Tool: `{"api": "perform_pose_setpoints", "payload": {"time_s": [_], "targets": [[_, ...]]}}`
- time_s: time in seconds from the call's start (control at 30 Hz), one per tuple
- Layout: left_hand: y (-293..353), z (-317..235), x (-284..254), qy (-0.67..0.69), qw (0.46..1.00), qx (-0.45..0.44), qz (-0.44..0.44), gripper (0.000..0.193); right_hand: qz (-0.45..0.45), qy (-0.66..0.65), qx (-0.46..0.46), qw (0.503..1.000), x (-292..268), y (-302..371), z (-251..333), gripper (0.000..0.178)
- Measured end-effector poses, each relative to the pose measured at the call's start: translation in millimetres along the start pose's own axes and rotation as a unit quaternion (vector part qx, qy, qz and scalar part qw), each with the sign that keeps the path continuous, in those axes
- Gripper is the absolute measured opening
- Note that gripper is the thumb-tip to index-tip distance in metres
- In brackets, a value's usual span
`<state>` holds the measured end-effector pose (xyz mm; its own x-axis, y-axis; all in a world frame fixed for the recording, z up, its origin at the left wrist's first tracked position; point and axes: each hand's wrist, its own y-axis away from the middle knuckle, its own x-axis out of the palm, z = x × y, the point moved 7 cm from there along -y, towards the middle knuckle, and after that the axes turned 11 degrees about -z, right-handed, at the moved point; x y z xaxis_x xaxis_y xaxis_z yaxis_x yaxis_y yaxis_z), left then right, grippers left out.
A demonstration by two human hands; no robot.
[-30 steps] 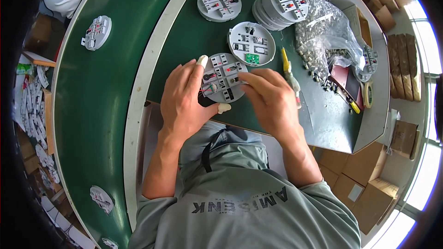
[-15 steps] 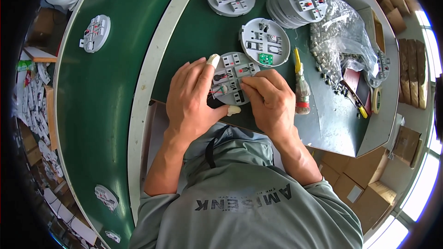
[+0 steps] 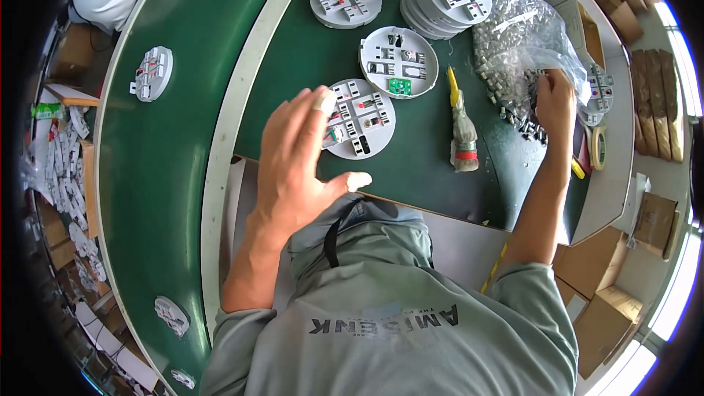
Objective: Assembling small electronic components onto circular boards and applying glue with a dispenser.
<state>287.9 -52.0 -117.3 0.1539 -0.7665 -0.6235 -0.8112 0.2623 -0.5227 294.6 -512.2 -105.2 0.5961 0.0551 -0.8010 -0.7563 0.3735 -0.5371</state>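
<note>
On the green tabletop [image 3: 293, 59], the open left hand [image 3: 297, 165] touches a round white plate [image 3: 361, 119]; the right hand [image 3: 555, 99] digs in a bag of small metal parts [image 3: 513, 37], its grip maybe closed, hard to tell.

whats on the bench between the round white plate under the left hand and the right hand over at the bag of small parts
In the head view, a screwdriver with a yellow tip and taped handle lies on the green bench between the round plate by the left hand and the right hand.

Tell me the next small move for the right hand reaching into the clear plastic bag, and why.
Probably pinch one small metal part from the clear plastic bag: the right hand is at its heap, while the left hand hovers over the round white plastic base.
</note>
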Motion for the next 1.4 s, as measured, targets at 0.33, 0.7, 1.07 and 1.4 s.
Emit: {"api": "perform_pose_setpoints", "payload": {"time_s": [0.33,0.7,1.07,1.4], "targets": [[40.6,-21.7,12.5,-0.082,0.98,0.144,0.11,0.083,-0.01,0.001,-0.098,0.995,73.7,-25.3,-50.3,0.028],[7.8,25.5,-0.1,0.331,0.889,-0.311,-0.055,0.03,-0.06,-0.064,-0.071,0.994,57.6,-34.6,-30.1,0.033],[1.7,37.4,28.3,0.305,0.904,-0.298,-0.034,0.032,-0.056,-0.089,0.042,0.994,36.2,-30.3,-16.0,0.036],[1.7,39.9,29.0,0.348,0.888,-0.297,-0.042,0.034,-0.054,-0.181,0.126,0.974,37.8,-30.7,-27.4,0.034]]}}
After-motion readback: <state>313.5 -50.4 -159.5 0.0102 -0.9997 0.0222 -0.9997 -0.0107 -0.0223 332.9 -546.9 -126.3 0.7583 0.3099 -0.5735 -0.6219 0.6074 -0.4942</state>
